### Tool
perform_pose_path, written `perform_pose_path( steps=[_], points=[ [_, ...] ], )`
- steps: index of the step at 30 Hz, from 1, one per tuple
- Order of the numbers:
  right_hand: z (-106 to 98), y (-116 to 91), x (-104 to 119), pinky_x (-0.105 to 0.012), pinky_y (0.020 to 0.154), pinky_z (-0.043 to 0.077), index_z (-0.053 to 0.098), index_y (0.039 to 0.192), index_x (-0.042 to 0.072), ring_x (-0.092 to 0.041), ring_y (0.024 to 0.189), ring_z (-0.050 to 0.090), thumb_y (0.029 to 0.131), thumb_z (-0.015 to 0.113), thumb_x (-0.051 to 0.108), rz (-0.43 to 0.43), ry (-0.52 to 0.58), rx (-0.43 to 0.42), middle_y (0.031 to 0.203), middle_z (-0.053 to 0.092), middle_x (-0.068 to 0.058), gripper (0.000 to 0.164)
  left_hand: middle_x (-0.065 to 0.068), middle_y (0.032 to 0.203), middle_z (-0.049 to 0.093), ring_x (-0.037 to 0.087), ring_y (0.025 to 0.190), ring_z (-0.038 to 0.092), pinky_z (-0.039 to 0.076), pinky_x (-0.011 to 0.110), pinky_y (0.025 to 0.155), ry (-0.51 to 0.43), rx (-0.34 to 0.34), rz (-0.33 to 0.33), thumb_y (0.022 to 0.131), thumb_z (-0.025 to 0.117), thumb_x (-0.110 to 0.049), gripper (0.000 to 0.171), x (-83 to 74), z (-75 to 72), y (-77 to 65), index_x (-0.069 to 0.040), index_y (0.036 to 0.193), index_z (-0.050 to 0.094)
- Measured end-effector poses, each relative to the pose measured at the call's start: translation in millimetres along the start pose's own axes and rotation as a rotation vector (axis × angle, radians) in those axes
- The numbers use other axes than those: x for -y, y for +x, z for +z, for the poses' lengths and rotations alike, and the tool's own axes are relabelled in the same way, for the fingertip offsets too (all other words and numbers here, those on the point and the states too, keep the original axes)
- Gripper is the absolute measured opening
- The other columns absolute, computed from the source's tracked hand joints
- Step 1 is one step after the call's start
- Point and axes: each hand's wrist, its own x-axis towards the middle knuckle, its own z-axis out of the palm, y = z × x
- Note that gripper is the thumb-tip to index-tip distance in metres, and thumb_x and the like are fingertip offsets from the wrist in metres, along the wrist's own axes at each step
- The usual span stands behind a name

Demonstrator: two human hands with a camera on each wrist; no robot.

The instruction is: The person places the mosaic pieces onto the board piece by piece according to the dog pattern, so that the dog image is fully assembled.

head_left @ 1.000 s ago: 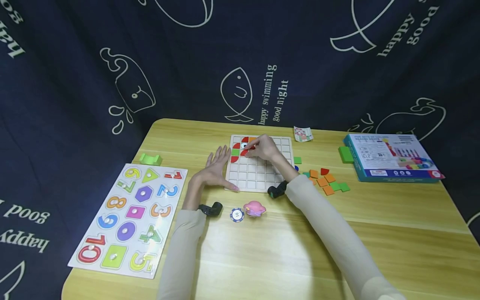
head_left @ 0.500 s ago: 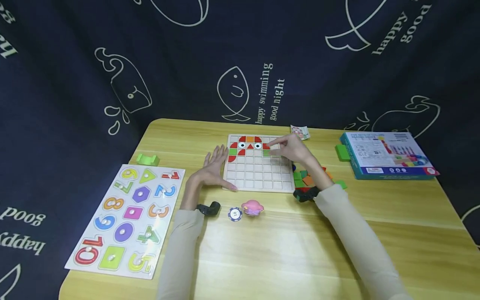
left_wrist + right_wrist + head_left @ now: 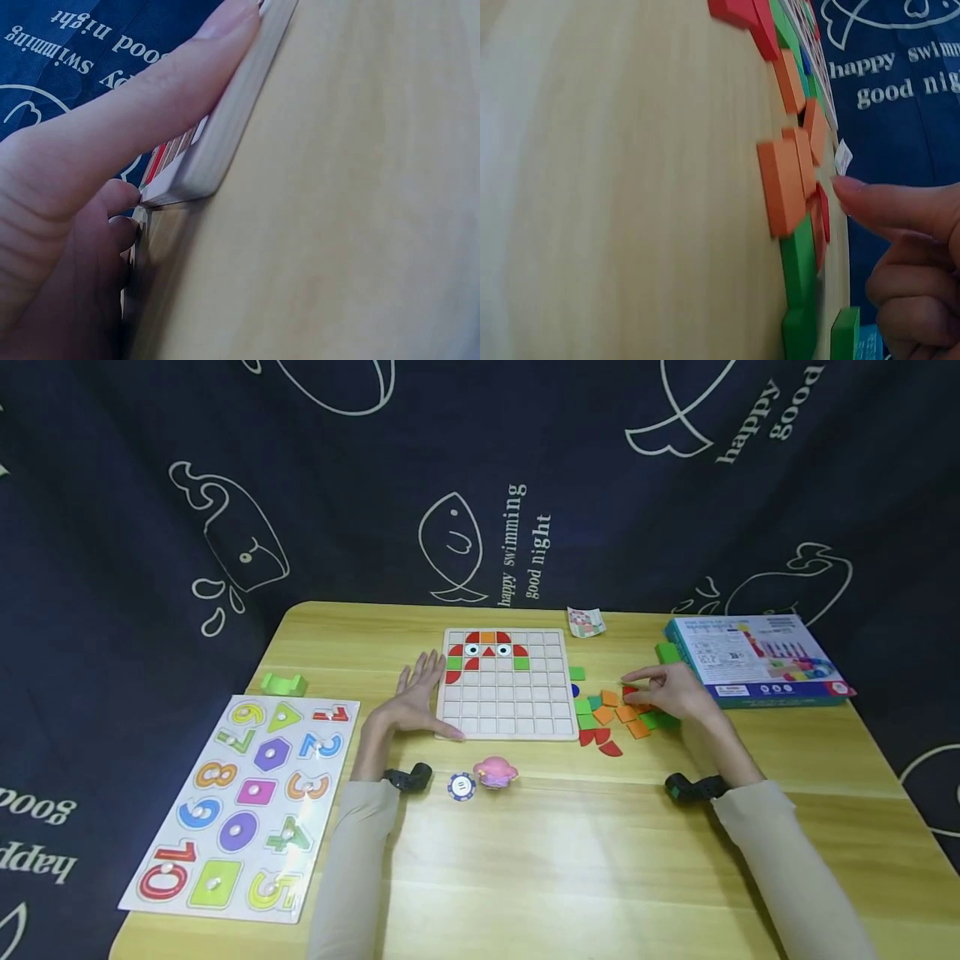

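My left hand (image 3: 410,702) is spread at the left corner of the white grid board (image 3: 510,703), its thumb along the front edge and its fingers by the left side. In the left wrist view the thumb (image 3: 150,105) lies straight against the board's rim. Red, green and orange tiles and two eye tiles (image 3: 503,650) fill some upper cells. My right hand (image 3: 671,689) is over the loose tiles, index finger and thumb apart around a red tile (image 3: 629,692). In the right wrist view an extended fingertip (image 3: 849,187) is just beside that red tile (image 3: 823,214).
Orange (image 3: 639,728), green and red tiles (image 3: 611,749) lie right of the board. A boxed toy set (image 3: 757,660) stands at the back right. A number puzzle (image 3: 247,810) covers the left. A poker chip (image 3: 462,787) and a pink figure (image 3: 495,772) sit in front.
My right hand has moved right, from over the board's upper cells to the loose tiles. A red tile at the right of the eye row now shows uncovered. My left hand stays at the board.
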Motion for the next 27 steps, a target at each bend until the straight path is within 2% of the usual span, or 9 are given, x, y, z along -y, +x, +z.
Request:
perform_pose_path(
  steps=[7, 13, 16, 20, 22, 27],
  points=[
    [0.6, 8.0, -0.8, -0.024, 0.043, 0.023, 0.071, 0.113, 0.007, -0.012, 0.046, 0.032, 0.082, 0.077, 0.028, 0.043, 0.004, 0.007, 0.051, 0.034, 0.006, 0.038, 0.011, 0.162, -0.018, 0.028, 0.15, -0.02, -0.015, 0.052, 0.121, -0.002, 0.0, -0.001, 0.055, 0.083, -0.066, 0.146, 1.7, -1.4, -0.8, -0.012, 0.155, -0.008],
    [6.8, 18.6, 8.7, -0.025, 0.049, 0.029, 0.072, 0.104, 0.007, -0.015, 0.056, 0.041, 0.079, 0.079, 0.033, 0.103, -0.009, -0.055, 0.061, 0.049, 0.004, 0.037, 0.011, 0.162, -0.018, 0.028, 0.15, -0.02, -0.014, 0.052, 0.121, -0.002, 0.006, -0.003, 0.057, 0.082, -0.065, 0.143, -0.9, -2.4, -1.4, -0.012, 0.155, -0.008],
    [8.1, 19.7, 8.5, -0.025, 0.051, 0.033, 0.072, 0.105, 0.007, -0.016, 0.059, 0.045, 0.077, 0.08, 0.032, 0.136, 0.014, -0.063, 0.069, 0.055, 0.0, 0.038, 0.011, 0.162, -0.019, 0.028, 0.15, -0.021, -0.014, 0.052, 0.121, 0.001, 0.008, -0.008, 0.057, 0.082, -0.065, 0.143, -1.1, -1.4, -1.3, -0.012, 0.155, -0.008],
    [6.1, 18.1, 4.4, -0.026, 0.053, 0.032, 0.07, 0.109, 0.009, -0.016, 0.058, 0.042, 0.076, 0.081, 0.03, 0.165, 0.051, -0.03, 0.067, 0.05, 0.003, 0.041, 0.009, 0.162, -0.019, 0.027, 0.149, -0.022, -0.015, 0.051, 0.121, -0.003, 0.017, -0.013, 0.057, 0.083, -0.065, 0.144, -1.5, -0.3, -1.4, -0.012, 0.155, -0.009],
    [5.2, 17.5, 3.8, -0.027, 0.052, 0.029, 0.07, 0.11, 0.008, -0.017, 0.057, 0.038, 0.077, 0.08, 0.029, 0.165, 0.052, -0.022, 0.062, 0.042, 0.005, 0.04, 0.009, 0.162, -0.019, 0.027, 0.149, -0.022, -0.015, 0.051, 0.121, -0.005, 0.018, -0.012, 0.057, 0.083, -0.065, 0.144, -1.8, -0.6, -1.8, -0.012, 0.155, -0.009],
    [7.9, 18.3, 9.2, -0.026, 0.052, 0.026, 0.07, 0.108, 0.006, -0.018, 0.062, 0.035, 0.082, 0.076, 0.031, 0.102, -0.01, -0.062, 0.065, 0.038, 0.002, 0.036, 0.01, 0.162, -0.019, 0.028, 0.15, -0.021, -0.015, 0.052, 0.121, 0.002, 0.012, -0.008, 0.058, 0.083, -0.064, 0.144, -1.2, -1.2, -1.3, -0.012, 0.155, -0.009]
  ],
)
